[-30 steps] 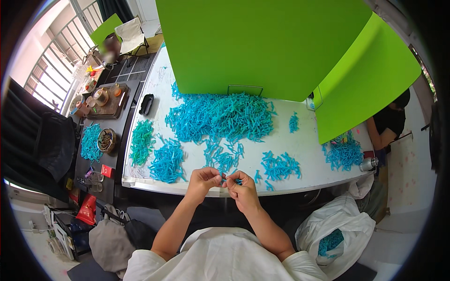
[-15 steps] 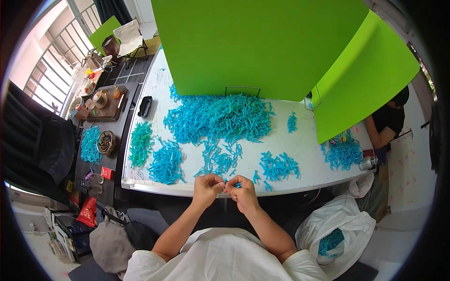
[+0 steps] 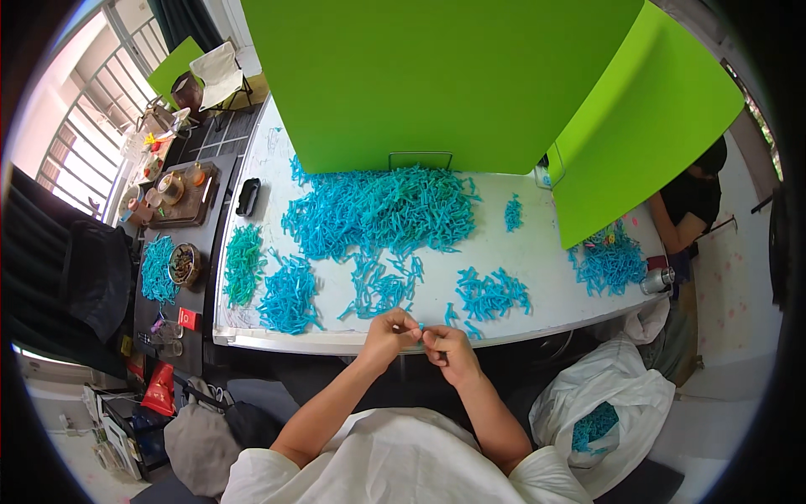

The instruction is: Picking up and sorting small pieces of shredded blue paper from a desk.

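Observation:
Just above the near edge of the white table (image 3: 558, 294), my left hand (image 3: 391, 336) and my right hand (image 3: 454, 353) meet fingertip to fingertip. Both are closed in a pinch around a small blue plastic piece (image 3: 421, 326), mostly covered by the fingers. Beyond them lie loose slim blue pieces (image 3: 382, 290), with a small pile (image 3: 494, 294) to the right. A large blue-teal heap (image 3: 378, 210) spreads across the table's middle. On the left are a blue pile (image 3: 290, 294) and a greener pile (image 3: 243, 265).
Tall green panels (image 3: 437, 76) stand behind the heap and at the right (image 3: 646, 126). A black tray (image 3: 248, 196) sits at the table's left. Another person (image 3: 697, 202) is at the right, near a blue pile (image 3: 609, 265). A white bag (image 3: 638, 386) holds more pieces.
Both hands have shifted slightly right, still pinched together at the small piece. The whole view has shifted a little, moving the table leftward in it. The piles look unchanged.

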The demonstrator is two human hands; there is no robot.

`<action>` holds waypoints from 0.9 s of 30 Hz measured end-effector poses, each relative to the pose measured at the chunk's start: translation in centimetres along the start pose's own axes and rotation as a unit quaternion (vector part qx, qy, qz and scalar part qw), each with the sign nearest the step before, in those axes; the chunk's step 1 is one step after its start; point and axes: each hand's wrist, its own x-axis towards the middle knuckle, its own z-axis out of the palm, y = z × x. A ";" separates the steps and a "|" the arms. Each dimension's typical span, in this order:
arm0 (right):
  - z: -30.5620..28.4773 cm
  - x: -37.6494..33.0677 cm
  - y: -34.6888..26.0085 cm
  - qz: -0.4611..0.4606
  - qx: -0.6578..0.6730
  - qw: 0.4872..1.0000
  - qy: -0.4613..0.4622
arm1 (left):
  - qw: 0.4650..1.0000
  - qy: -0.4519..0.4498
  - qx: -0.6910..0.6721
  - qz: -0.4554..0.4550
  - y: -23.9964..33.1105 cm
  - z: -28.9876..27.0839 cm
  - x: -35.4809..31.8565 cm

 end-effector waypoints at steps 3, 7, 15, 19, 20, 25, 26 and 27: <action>-0.7 -1.5 -1.6 -0.041 -0.006 0.992 0.120 | 0.999 -0.008 0.037 0.032 0.7 1.8 2.4; -4.4 -3.0 -2.6 -0.020 0.141 0.982 0.126 | 0.969 0.012 0.231 0.086 1.5 5.1 4.5; -1.2 -2.4 -3.1 -0.017 0.170 0.977 0.124 | 0.855 0.017 0.433 0.286 5.0 5.8 0.1; 0.5 -0.8 -1.7 0.003 0.138 0.983 0.120 | 0.812 0.016 0.466 0.351 4.5 4.9 -0.6; 1.1 -0.4 -1.5 0.013 0.121 0.986 0.117 | 0.813 0.016 0.466 0.348 4.2 4.2 -0.5; 4.3 -0.1 -1.3 0.033 0.056 0.991 0.118 | 0.867 0.035 0.409 0.283 4.2 1.5 -0.6; 4.8 -0.1 -1.3 0.033 0.055 0.991 0.117 | 0.948 0.077 0.263 0.160 4.4 1.1 -0.8; 5.4 -0.2 -1.2 0.009 0.049 0.993 0.106 | 0.987 0.115 0.105 0.030 4.6 0.6 -1.1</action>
